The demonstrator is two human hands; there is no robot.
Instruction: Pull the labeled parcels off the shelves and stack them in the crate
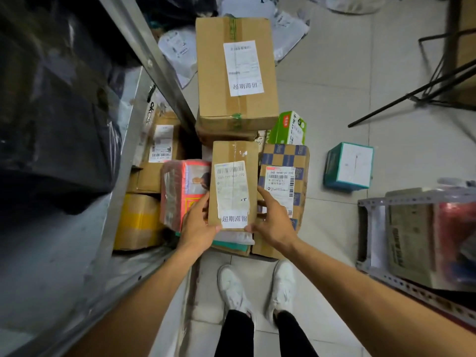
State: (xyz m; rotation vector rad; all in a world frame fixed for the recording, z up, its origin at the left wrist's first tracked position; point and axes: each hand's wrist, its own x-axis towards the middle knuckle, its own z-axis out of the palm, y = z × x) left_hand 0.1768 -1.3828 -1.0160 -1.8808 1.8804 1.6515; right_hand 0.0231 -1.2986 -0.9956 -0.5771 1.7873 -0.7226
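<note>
**Pale grey tiled floor (334, 99), cluttered aisle**

Across the right of the frame lay the pale grey tiled floor, and a grey metal shelf rack (144, 47) ran down the left. At centre we held a small brown cardboard parcel with a white label (233, 184), between a red plastic-wrapped package (180, 191) and a blue-and-tan chequered box (283, 176). Our left hand (197, 222) gripped its lower left edge. Our right hand (273, 220) pinched its lower right edge, forefinger straight along the side. At upper centre sat a large taped cardboard box (235, 70).
</note>
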